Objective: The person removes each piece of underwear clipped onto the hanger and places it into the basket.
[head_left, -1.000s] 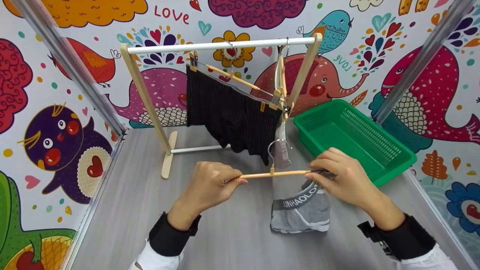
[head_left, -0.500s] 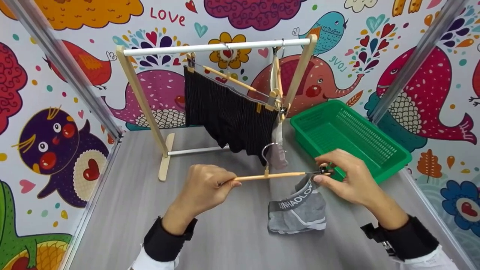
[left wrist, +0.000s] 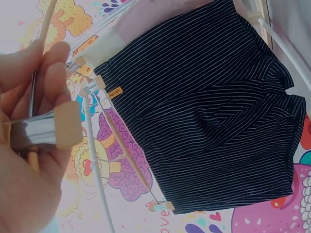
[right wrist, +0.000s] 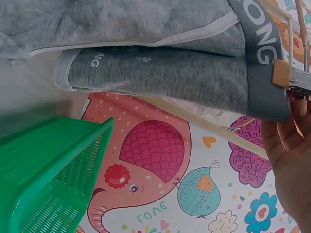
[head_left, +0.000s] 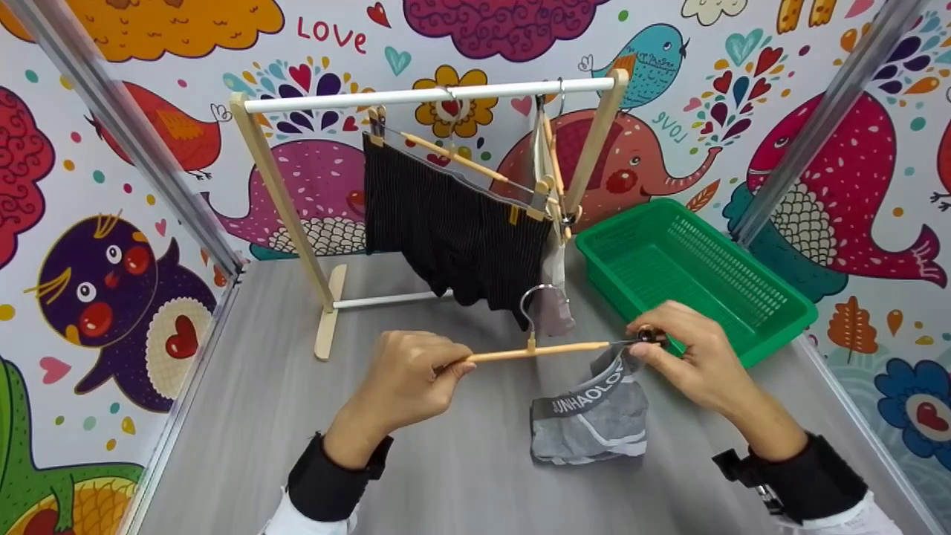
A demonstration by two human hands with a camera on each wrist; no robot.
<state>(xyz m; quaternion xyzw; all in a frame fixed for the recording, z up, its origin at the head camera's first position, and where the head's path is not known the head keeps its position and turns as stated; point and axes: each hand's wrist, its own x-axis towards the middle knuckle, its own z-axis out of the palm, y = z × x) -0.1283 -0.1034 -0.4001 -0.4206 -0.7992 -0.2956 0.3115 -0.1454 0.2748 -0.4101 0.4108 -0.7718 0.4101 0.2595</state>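
My left hand (head_left: 416, 375) grips one end of a wooden clip hanger (head_left: 565, 348), its metal hook pointing up. In the left wrist view, a clip (left wrist: 68, 125) of this hanger shows between palm and fingers. At the other end, my right hand (head_left: 691, 360) holds the clip with thumb and fingers. Grey boxer briefs (head_left: 591, 427) hang from that end by one side of their dark lettered waistband. The right wrist view shows the clip's wooden pad (right wrist: 281, 74) on the waistband, with fingertips right behind it.
Behind the hands stands a small rack with a white rail (head_left: 334, 101). Black striped shorts (head_left: 461, 230) hang there on a clip hanger, beside a pale garment (head_left: 553, 290) at the right. A green basket (head_left: 773, 334) stands at the right, near the patterned wall.
My right thumb and fingers have shifted slightly outward at the hanger's right end, so the clip shows more. The left hand keeps its hold; the boxer briefs hang much as before.
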